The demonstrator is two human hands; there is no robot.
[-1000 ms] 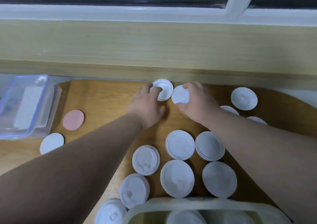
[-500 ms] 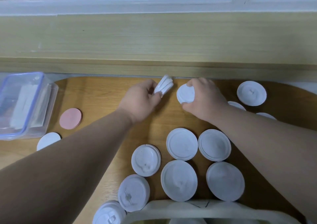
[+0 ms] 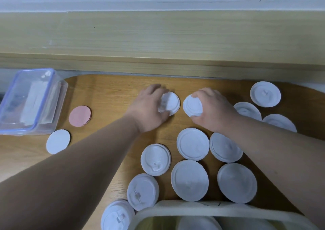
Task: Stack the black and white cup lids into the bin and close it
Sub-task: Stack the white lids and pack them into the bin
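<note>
My left hand (image 3: 149, 110) grips a white cup lid (image 3: 171, 103) near the far middle of the wooden table. Just to its right, my right hand (image 3: 212, 111) holds another white lid (image 3: 192, 106) by its edge. Several more white lids lie on the table in front of my hands, among them a large white lid (image 3: 190, 179) and a sip-hole lid (image 3: 155, 159). The cream bin (image 3: 175, 207) sits at the near edge, open, with white lids inside. No black lid is visible.
A clear plastic box with a blue rim (image 3: 29, 101) stands at the far left. A pink disc (image 3: 80, 116) and a white disc (image 3: 58, 141) lie beside it. A wooden ledge (image 3: 158, 39) under a window backs the table.
My left hand picked up its lid, tilted it on edge, then brought it flat and nearer to me. The right hand kept hold of its lid. The camera tilted down slightly.
</note>
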